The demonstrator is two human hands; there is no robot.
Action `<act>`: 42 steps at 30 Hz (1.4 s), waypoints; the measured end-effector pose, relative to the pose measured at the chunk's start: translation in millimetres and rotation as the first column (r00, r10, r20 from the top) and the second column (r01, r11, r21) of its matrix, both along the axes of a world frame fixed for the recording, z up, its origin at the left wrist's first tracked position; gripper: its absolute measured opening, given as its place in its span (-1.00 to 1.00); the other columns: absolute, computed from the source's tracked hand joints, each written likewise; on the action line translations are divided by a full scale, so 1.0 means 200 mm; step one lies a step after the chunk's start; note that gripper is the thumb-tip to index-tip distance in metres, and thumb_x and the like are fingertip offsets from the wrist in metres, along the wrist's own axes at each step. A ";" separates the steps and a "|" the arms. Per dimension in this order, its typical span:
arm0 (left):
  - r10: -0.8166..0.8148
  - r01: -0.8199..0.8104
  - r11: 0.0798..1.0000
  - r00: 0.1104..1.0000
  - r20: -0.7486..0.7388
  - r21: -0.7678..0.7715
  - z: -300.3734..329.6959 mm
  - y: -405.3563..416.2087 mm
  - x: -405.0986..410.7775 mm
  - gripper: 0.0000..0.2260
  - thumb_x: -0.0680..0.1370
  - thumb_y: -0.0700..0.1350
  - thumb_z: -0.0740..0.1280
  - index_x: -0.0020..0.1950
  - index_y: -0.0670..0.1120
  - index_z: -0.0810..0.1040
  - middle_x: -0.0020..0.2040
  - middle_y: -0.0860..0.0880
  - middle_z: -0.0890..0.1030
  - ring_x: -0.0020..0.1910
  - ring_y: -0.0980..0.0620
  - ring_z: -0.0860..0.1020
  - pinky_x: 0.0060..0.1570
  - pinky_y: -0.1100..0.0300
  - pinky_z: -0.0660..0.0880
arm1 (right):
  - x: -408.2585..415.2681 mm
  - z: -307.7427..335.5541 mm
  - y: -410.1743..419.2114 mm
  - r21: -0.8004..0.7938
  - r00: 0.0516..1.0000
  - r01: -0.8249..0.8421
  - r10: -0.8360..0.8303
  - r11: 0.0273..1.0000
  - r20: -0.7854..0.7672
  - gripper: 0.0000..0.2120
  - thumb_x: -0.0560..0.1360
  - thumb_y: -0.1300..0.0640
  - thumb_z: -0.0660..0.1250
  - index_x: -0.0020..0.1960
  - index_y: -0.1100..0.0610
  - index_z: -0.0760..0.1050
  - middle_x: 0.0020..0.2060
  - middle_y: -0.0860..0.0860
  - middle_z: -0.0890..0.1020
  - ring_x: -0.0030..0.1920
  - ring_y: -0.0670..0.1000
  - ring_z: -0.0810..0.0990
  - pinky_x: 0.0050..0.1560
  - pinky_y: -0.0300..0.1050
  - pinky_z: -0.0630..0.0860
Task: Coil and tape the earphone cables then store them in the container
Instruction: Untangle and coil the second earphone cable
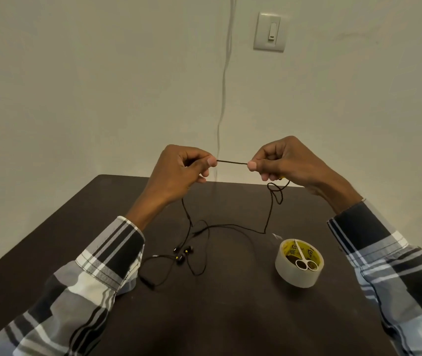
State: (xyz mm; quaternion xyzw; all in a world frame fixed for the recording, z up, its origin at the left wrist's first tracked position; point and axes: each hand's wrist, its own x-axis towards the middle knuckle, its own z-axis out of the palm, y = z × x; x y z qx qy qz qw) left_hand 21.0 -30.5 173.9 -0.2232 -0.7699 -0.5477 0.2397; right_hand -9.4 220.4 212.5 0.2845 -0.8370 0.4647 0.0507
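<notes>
Both hands are raised above the far part of the dark desk [230, 317], forearms angled inward in plaid sleeves. The left hand [179, 173] pinches the black earphone cable [231, 162] between thumb and curled fingers. The right hand [284, 160] pinches it the same way, knuckles up. A short stretch of cable runs taut and level between the two thumbs. From each hand the cable hangs down to the desk, with a small loop just under the right hand, and trails loosely to the earbuds [183, 253] lying near the left sleeve. A roll of tape [299, 263] stands to the right, with small scissors [303, 258] resting across its top.
</notes>
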 end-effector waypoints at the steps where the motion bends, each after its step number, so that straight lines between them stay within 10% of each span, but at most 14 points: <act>1: -0.001 0.001 1.000 1.000 0.001 -0.002 -0.01 0.00 0.00 -0.91 0.56 -0.13 0.40 -0.12 -0.04 0.69 -0.35 0.12 0.65 -0.29 0.14 0.63 -0.22 0.20 0.64 | 0.00 -0.01 0.01 -0.001 1.000 -0.008 0.008 1.000 0.007 -0.85 0.45 0.07 0.52 -0.20 0.15 0.69 -0.40 0.06 0.67 -0.37 -0.06 0.60 -0.32 -0.29 0.54; 14: 0.123 -0.119 0.969 0.992 -0.004 0.217 0.01 -0.03 0.02 -0.89 0.57 -0.15 0.40 -0.09 -0.16 0.68 -0.52 0.26 0.52 -0.50 0.34 0.47 -0.41 0.55 0.34 | 0.00 -0.12 0.06 -0.112 0.995 -0.023 0.034 0.993 0.096 -0.79 0.39 0.33 0.54 -0.01 0.17 0.65 -0.06 0.19 0.71 -0.15 0.08 0.68 -0.13 -0.16 0.62; 21: 0.175 -0.172 0.940 0.984 0.016 0.294 0.00 -0.07 0.02 -0.90 0.57 -0.14 0.39 -0.11 -0.09 0.67 -0.52 0.25 0.52 -0.53 0.33 0.44 -0.38 0.55 0.35 | 0.02 -0.14 0.07 -0.312 0.993 0.055 -0.021 0.948 0.113 -0.80 0.30 0.16 0.58 -0.13 0.22 0.67 -0.26 0.17 0.73 -0.26 0.03 0.71 -0.22 -0.22 0.62; 42: 0.272 -0.274 0.914 0.961 0.050 0.301 -0.05 -0.11 -0.02 -0.85 0.56 -0.12 0.41 -0.21 0.04 0.67 -0.21 -0.07 0.69 -0.26 0.28 0.60 -0.15 0.52 0.47 | 0.05 -0.17 0.08 -0.258 0.962 0.220 -0.254 0.941 -0.103 -0.97 0.44 0.22 0.53 -0.16 0.17 0.69 -0.32 0.03 0.73 -0.32 -0.04 0.67 -0.22 -0.24 0.63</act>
